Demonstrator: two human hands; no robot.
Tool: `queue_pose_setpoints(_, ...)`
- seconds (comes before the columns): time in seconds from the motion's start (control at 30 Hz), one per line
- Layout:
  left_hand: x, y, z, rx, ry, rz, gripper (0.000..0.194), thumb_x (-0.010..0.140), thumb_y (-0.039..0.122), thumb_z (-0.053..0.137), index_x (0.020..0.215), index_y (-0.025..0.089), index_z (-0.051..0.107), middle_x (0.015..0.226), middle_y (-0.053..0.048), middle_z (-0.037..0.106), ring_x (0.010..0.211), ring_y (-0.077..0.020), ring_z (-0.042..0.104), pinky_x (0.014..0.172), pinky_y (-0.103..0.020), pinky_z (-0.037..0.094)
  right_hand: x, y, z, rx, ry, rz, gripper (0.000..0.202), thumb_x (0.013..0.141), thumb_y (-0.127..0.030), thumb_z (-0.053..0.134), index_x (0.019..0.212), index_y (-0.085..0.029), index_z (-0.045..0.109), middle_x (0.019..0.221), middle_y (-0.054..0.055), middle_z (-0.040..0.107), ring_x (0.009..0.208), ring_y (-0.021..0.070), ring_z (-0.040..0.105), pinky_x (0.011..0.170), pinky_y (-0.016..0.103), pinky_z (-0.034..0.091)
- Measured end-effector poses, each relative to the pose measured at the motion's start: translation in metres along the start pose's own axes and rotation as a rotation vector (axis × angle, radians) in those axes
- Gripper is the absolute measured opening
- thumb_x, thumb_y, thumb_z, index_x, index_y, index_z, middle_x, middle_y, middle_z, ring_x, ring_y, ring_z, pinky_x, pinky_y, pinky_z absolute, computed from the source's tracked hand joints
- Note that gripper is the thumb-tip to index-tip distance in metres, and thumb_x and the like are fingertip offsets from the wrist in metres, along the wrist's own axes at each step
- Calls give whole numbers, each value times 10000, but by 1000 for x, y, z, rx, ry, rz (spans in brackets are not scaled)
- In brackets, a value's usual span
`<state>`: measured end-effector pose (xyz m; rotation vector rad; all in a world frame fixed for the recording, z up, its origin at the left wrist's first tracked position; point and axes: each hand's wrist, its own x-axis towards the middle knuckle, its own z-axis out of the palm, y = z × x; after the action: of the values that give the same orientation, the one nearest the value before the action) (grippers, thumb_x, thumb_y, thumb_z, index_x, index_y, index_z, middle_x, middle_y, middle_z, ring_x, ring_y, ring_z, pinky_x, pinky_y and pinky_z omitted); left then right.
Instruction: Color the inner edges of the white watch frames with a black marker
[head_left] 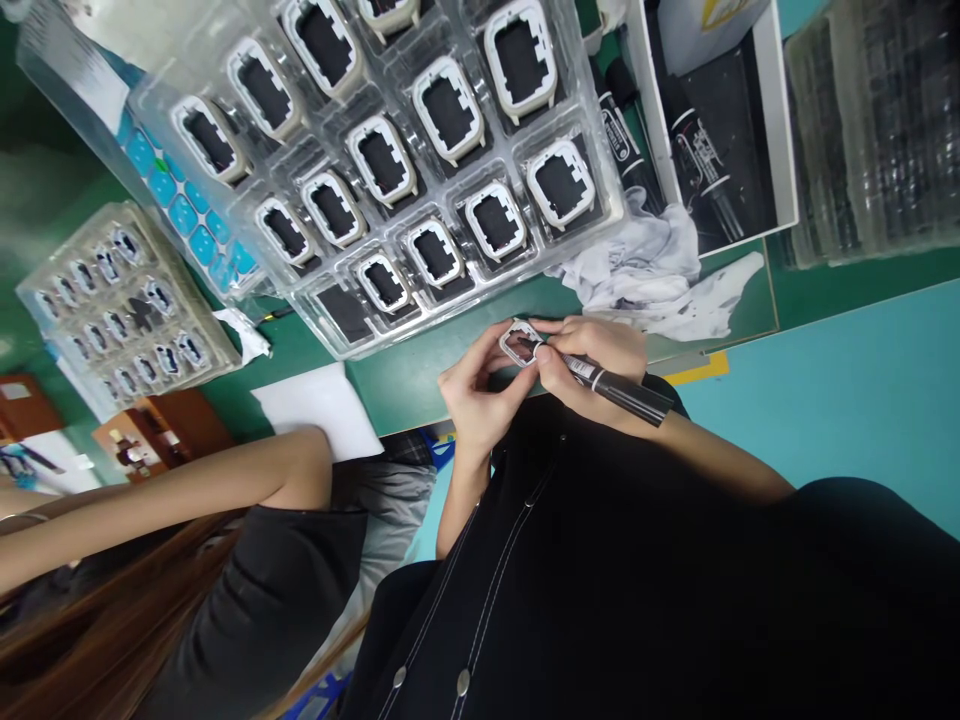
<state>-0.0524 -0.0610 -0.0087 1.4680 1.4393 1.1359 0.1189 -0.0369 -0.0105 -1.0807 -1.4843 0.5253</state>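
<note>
Between the thumb and fingers of my left hand (480,388) is a small white rounded-square frame (507,345), held just past the table's near edge. My right hand (592,365) grips a black marker pen (626,392), its tip end at the frame and its back end pointing down to the right. Some right-hand fingers reach behind the frame's far side, and whether they touch it I cannot tell. Beyond my hands lies a clear plastic tray (431,312) with several like white frames (495,222) in its pockets; one near-left pocket (345,312) shows only a dark base.
Crumpled, stained white cloth (637,265) lies right of the tray. Behind it a white box (786,130) holds another marker (697,150). Stacked trays (870,140) stand far right. On the left are a second tray (202,350), white paper (322,405) and a co-worker's arm (225,485).
</note>
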Motion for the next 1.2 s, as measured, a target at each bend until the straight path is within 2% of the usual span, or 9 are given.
queue_pose_setpoints(0.2,3,4,0,-140,-2,-12,642,890,491,1069,1414,195,847,1201,-88,925,984,-228,921,928,-306,782,4,-4,-9,56,-69,33,142,1105,-266,753,972,-285,709,940,-3,897,1029,245,938,810,324,781)
queue_pose_setpoints(0.33,3,4,0,-123,-4,-27,656,879,533,1071,1395,194,848,1197,-97,924,996,-240,923,932,-326,785,7,-4,-8,99,-10,15,141,1080,-226,771,967,-280,707,910,-23,893,958,232,940,791,293,778)
queue_pose_setpoints(0.7,3,2,0,-74,-5,20,492,984,397,992,1416,217,837,1230,-69,915,1032,-210,913,936,-296,773,6,-5,-11,31,-102,39,133,1089,-213,769,998,-288,708,956,-22,885,987,213,928,902,323,787)
queue_pose_setpoints(0.93,-1,-1,0,28,-3,31,447,1038,408,914,1429,210,827,1309,-84,901,1028,-206,903,953,-315,776,2,3,4,-56,55,-108,146,1061,-184,791,998,-281,702,870,-33,842,815,189,893,716,277,745)
queue_pose_setpoints(1.07,-2,-3,-1,90,6,47,465,1039,449,912,1429,209,829,1309,-88,900,1045,-223,906,948,-326,777,4,0,1,-75,-2,-81,151,1068,-173,787,1023,-285,697,933,-23,866,856,193,898,764,303,758)
queue_pose_setpoints(1.2,-2,-4,-1,63,4,71,449,1030,373,933,1447,238,835,1295,-65,903,1023,-208,905,947,-306,768,4,-4,-5,-94,-45,-49,143,1085,-186,771,1020,-292,701,938,-23,871,892,203,905,776,319,760)
